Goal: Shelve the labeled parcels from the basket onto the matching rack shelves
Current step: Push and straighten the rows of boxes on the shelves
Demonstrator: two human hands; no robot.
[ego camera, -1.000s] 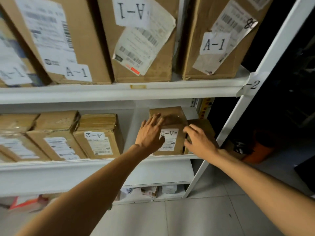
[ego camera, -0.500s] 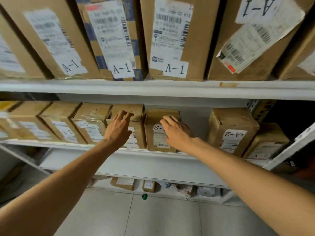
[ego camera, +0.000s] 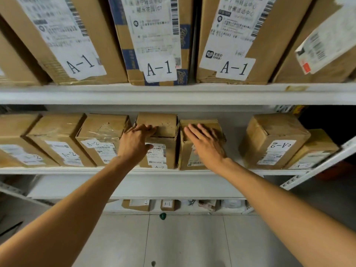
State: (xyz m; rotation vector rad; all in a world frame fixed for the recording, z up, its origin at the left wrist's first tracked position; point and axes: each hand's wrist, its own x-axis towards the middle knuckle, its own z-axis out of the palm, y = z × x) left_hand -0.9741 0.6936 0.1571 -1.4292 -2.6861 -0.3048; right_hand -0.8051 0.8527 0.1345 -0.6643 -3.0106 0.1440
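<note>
At the middle shelf | left hand grips A-2 parcel by its top edge, apparently squaring it into the row | right hand flat, fingers straight, steadying neighbour | A-1 boxes above

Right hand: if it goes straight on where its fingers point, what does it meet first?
Probably the side of the taller parcel that the left hand holds; depth is unclear.

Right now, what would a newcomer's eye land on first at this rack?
Both arms reach to the middle shelf: the left hand grips an A-2 parcel, and the right hand lies flat on the neighbouring parcel. Above, big boxes with bold A-1 labels crowd the upper shelf.
</note>
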